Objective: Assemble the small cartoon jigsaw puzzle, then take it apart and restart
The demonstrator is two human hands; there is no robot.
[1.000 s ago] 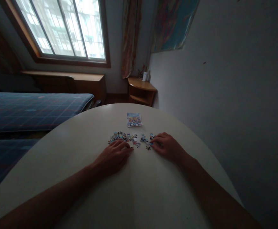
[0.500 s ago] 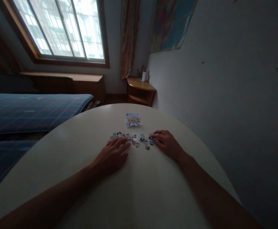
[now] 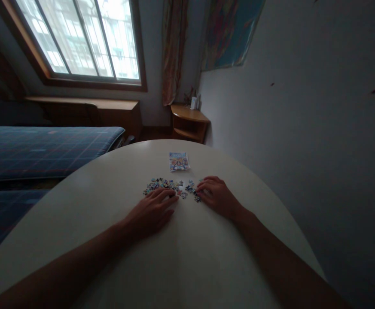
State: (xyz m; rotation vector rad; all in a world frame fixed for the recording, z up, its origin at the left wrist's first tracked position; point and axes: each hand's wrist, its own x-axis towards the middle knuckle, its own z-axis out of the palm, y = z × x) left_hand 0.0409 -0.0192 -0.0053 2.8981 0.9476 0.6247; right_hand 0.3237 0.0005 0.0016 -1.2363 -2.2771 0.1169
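While the left hand (image 3: 153, 210) sits at the jigsaw-piece pile (image 3: 153, 184), the right hand (image 3: 217, 196) meets a smaller cluster (image 3: 190, 187)! Hands apart; any grip, I can't tell.

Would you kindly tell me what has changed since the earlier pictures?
The right hand has moved left and covers more of the smaller puzzle-piece group; any grip is hidden. The left hand stays at the larger pile; the printed picture stayed put.

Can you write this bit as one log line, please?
left hand: at larger puzzle pile | right hand: at smaller puzzle cluster | grips: unclear | printed picture: beyond both, on table
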